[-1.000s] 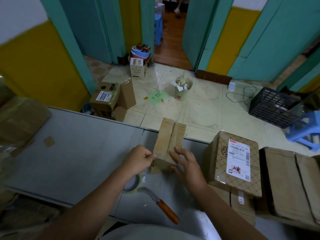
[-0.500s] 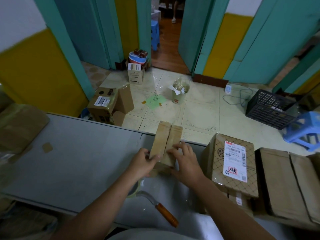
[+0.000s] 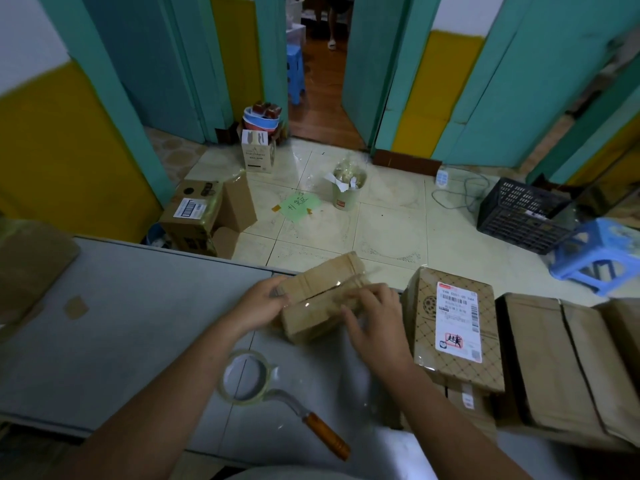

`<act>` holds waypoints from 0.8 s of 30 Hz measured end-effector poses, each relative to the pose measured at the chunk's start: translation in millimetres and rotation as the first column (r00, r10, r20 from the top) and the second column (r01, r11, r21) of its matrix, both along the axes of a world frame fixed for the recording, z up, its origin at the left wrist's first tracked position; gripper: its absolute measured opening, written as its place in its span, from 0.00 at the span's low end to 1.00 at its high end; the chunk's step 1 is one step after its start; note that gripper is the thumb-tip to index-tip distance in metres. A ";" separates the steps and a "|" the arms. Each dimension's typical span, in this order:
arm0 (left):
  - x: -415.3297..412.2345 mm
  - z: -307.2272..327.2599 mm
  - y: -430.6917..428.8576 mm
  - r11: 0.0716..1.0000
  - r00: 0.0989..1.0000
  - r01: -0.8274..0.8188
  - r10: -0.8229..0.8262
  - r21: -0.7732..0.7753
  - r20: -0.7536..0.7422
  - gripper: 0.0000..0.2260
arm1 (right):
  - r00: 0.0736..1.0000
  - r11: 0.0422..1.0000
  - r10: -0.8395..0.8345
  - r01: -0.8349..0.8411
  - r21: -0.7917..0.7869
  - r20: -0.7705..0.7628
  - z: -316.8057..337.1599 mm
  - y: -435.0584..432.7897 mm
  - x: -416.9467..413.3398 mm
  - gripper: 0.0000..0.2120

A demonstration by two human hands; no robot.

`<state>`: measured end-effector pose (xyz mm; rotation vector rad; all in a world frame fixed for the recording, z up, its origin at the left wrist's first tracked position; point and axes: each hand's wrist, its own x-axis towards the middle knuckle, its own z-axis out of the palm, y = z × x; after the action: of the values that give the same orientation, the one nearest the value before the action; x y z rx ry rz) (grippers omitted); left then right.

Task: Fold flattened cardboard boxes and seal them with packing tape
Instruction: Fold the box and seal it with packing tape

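Since a second ago I have turned the small cardboard box (image 3: 313,320) from pointing away from me to lying slantwise across the desk (image 3: 138,323), and my head has dropped closer. The box sits on the desk between my hands, just left of the labelled parcel (image 3: 457,327). My left hand (image 3: 261,304) grips its left end with curled fingers. My right hand (image 3: 379,327) lies over the right part, fingers fairly straight on top and thumb against the near side, pressing rather than clutching. A glossy strip of clear tape (image 3: 346,284) crosses the top near the seam. I take the step to be rubbing that strip down. To do it well I should keep the left hand firm so the box cannot slide, sweep along the seam from the middle outward, and fold the tape ends over the edges without wrinkles. The packing tape dispenser (image 3: 289,400) lies near me, untouched.
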<state>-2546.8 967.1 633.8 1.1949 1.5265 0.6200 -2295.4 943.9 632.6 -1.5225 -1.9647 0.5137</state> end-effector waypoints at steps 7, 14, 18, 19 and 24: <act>-34.4 4.9 37.2 0.988 0.980 0.156 -0.153 0.008 -0.127 0.16 | 0.803 0.872 -0.436 0.263 -0.413 -0.408 19.7 7.2 -3.2 0.26; -47.7 1.3 52.8 0.976 0.959 0.217 -0.219 -0.032 -0.179 0.17 | 0.663 0.732 -0.526 0.033 -0.680 -0.534 -14.5 -0.8 -4.8 0.09; -46.7 6.5 58.7 0.975 0.965 0.218 -0.220 -0.033 -0.142 0.16 | 0.622 0.747 -0.535 0.034 -0.663 -0.571 -9.6 3.9 -6.0 0.10; -46.8 7.3 60.0 0.975 0.966 0.219 -0.220 -0.027 -0.137 0.16 | 0.613 0.746 -0.542 0.036 -0.665 -0.576 -7.5 6.0 -6.8 0.11; -47.7 6.5 61.8 0.966 0.955 0.256 -0.259 -0.039 -0.146 0.16 | 0.515 0.722 -0.599 0.015 -0.692 -0.614 0.0 11.4 -11.9 0.15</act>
<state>-2594.6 1028.8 640.3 1.4237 1.4640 0.3465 -2307.4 955.3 632.6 -1.5251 -0.7289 1.4912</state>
